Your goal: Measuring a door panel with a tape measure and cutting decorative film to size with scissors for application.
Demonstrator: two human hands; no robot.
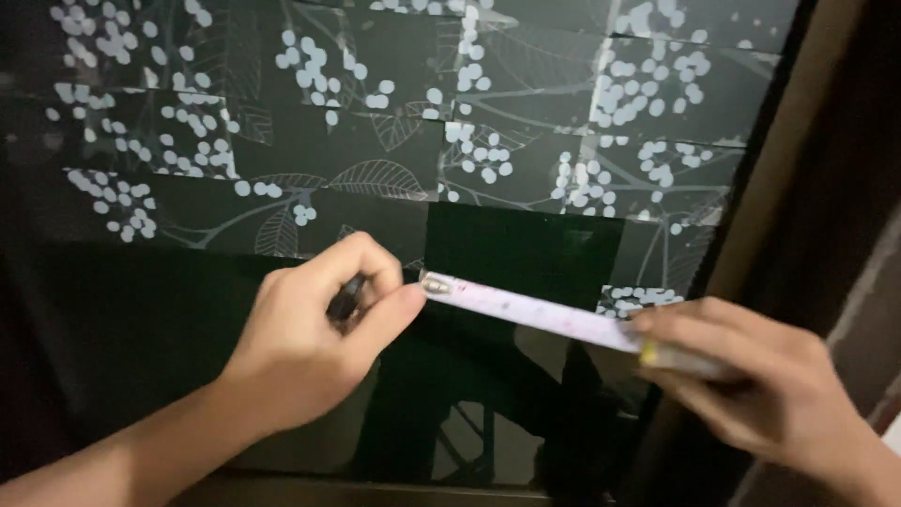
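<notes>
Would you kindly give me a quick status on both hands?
Left hand pinches tape measure tip, dark pen tucked in. Right hand grips the other end. Patterned glass behind.

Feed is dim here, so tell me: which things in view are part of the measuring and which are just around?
In use:
left hand pinching the tape's end, a dark pen-like thing in it
measuring tape
right hand holding the tape
dark glass pane

Just there:
leaf-and-berry film
window frame
</notes>
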